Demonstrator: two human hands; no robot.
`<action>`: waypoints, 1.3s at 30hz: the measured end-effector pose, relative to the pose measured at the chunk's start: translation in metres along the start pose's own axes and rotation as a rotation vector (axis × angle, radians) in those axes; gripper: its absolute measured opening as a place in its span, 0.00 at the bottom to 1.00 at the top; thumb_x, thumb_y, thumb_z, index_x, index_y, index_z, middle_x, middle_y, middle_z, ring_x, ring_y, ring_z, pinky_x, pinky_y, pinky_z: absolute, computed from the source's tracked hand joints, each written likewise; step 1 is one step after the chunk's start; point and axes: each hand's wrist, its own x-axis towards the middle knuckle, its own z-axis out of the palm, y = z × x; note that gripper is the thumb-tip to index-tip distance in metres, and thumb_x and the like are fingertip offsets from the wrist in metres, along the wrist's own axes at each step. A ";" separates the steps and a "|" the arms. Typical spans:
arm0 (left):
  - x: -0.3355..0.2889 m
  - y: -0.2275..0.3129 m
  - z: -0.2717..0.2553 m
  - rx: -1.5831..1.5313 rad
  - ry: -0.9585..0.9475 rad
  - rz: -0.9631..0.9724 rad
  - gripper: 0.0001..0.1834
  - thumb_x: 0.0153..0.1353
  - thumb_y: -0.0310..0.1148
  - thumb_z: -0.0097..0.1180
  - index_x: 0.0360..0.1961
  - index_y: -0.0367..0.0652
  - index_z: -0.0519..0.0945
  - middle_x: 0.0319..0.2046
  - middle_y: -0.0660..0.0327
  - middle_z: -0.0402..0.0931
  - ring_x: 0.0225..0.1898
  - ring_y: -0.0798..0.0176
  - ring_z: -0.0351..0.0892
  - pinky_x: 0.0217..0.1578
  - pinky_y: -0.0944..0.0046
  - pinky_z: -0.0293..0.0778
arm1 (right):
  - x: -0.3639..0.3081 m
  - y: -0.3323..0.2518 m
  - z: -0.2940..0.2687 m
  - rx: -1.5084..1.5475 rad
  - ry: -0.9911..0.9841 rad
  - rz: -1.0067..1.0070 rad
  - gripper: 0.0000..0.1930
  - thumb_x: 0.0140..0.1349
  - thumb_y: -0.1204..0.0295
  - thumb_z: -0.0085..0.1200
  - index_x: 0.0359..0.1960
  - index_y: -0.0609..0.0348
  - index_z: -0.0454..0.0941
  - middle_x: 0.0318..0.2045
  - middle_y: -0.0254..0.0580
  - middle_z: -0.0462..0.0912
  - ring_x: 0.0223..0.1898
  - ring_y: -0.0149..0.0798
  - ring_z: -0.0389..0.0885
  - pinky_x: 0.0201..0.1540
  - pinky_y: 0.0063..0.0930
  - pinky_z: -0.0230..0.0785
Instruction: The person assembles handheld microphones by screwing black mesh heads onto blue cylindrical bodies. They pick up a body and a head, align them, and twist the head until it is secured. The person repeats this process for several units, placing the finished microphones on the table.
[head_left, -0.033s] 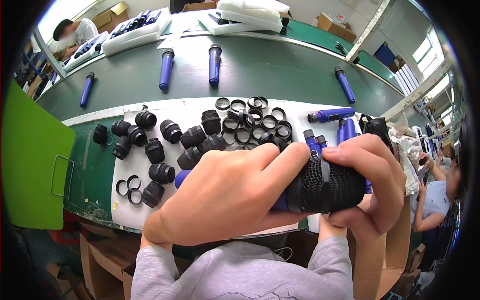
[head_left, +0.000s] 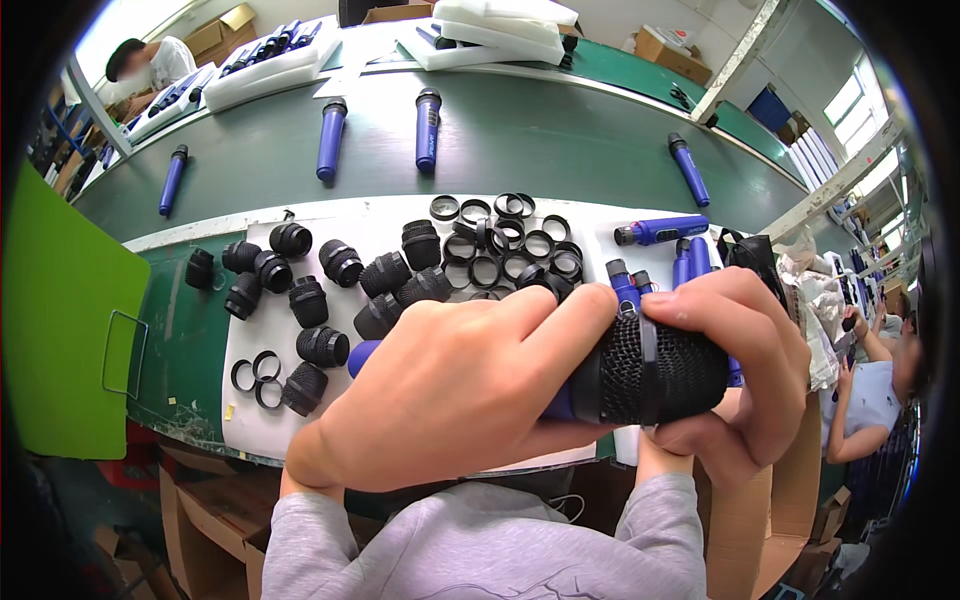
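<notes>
Close in front of me, both hands hold a wireless microphone with a blue body and a black mesh head (head_left: pixel 675 372). My left hand (head_left: pixel 460 385) wraps round the blue body, and most of the body is hidden beneath it. My right hand (head_left: pixel 750 365) grips the mesh head from its outer end, thumb and fingers curled about it. A flat dark band runs round the mesh between the two hands. Left of my hands, several loose black mesh heads (head_left: pixel 323 346) lie on white sheeting. Black rings (head_left: pixel 486 268) are heaped just beyond my hands.
Blue microphones (head_left: pixel 331 140) lie on the green surface beyond, and another microphone (head_left: pixel 660 230) lies near my right hand. A lime-green panel (head_left: pixel 75 310) stands at left. Two other people sit at far left and right. An open cardboard box (head_left: pixel 790 490) is below right.
My hands and the held microphone have barely shifted left. Two microphones at the back have moved very slightly. My grip looks the same.
</notes>
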 end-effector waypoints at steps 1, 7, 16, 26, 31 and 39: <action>0.000 0.000 0.001 -0.007 0.006 -0.004 0.37 0.36 0.39 0.79 0.49 0.40 0.77 0.37 0.55 0.83 0.34 0.51 0.86 0.33 0.58 0.82 | -0.001 0.002 0.002 0.009 0.018 -0.006 0.33 0.48 0.56 0.64 0.49 0.72 0.76 0.39 0.57 0.82 0.35 0.48 0.81 0.41 0.35 0.74; 0.000 -0.003 0.002 0.043 0.026 -0.049 0.35 0.35 0.36 0.78 0.48 0.43 0.77 0.36 0.57 0.82 0.34 0.50 0.85 0.32 0.57 0.80 | 0.006 0.000 0.007 0.012 0.017 0.057 0.32 0.51 0.55 0.62 0.48 0.75 0.76 0.39 0.56 0.82 0.34 0.47 0.81 0.39 0.34 0.72; 0.002 -0.007 0.007 0.071 0.056 -0.068 0.30 0.39 0.35 0.76 0.45 0.44 0.76 0.31 0.58 0.81 0.30 0.50 0.84 0.29 0.56 0.78 | 0.004 0.009 0.017 -0.018 0.037 0.123 0.37 0.62 0.41 0.53 0.46 0.73 0.76 0.37 0.54 0.82 0.34 0.48 0.82 0.39 0.34 0.73; 0.003 -0.008 0.010 0.097 0.079 -0.091 0.30 0.39 0.34 0.76 0.44 0.44 0.76 0.31 0.56 0.81 0.30 0.49 0.83 0.29 0.55 0.78 | 0.006 0.013 0.015 -0.097 -0.022 0.211 0.42 0.61 0.35 0.48 0.48 0.72 0.77 0.31 0.51 0.82 0.31 0.42 0.83 0.35 0.28 0.72; 0.004 -0.009 0.008 0.082 0.137 -0.086 0.31 0.37 0.34 0.76 0.45 0.43 0.77 0.34 0.54 0.83 0.31 0.49 0.84 0.32 0.56 0.80 | 0.008 0.028 0.001 0.078 0.019 0.038 0.40 0.55 0.46 0.64 0.55 0.74 0.75 0.37 0.50 0.83 0.33 0.37 0.82 0.37 0.26 0.72; 0.005 -0.012 0.008 0.116 0.159 -0.106 0.30 0.38 0.35 0.76 0.45 0.43 0.77 0.32 0.52 0.83 0.31 0.48 0.85 0.32 0.56 0.80 | 0.009 0.022 0.000 0.010 -0.001 0.152 0.33 0.53 0.52 0.67 0.49 0.72 0.77 0.36 0.47 0.83 0.30 0.34 0.79 0.37 0.23 0.70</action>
